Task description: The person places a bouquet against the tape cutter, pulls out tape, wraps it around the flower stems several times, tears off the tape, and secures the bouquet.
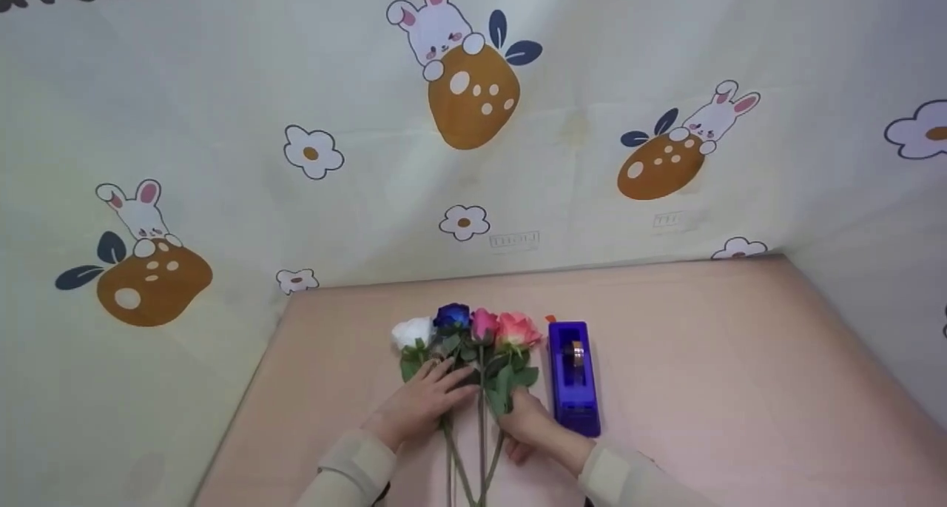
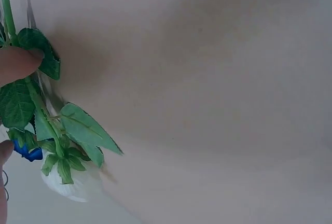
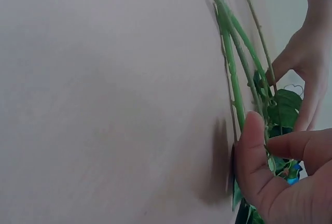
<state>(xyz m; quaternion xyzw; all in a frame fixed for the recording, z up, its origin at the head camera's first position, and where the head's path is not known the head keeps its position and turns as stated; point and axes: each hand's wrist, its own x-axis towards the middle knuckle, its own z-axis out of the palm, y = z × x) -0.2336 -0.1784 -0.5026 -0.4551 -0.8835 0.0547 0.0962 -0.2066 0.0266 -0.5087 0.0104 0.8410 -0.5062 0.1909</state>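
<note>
Four-stemmed colour bunch lies on the table: a white rose (image 1: 413,333), a blue rose (image 1: 452,315), a deep pink rosebud (image 1: 484,323) and a coral pink rose (image 1: 518,330), stems pointing toward the person. Across the leaves below the white and blue roses rests my left hand (image 1: 425,403), fingers spread and fairly straight; its thumb (image 2: 23,62) touches a stem. My right hand (image 1: 529,425) is under the coral rose's leaves, its thumb and forefinger pinching that rose's stem (image 3: 236,89). Leaves partly hide the right fingertips.
A blue tape dispenser (image 1: 573,377) with a small roll stands just right of the roses, close to my right wrist. The pinkish tabletop (image 1: 703,359) ends at a pale curtain (image 1: 577,137) printed with rabbits and flowers.
</note>
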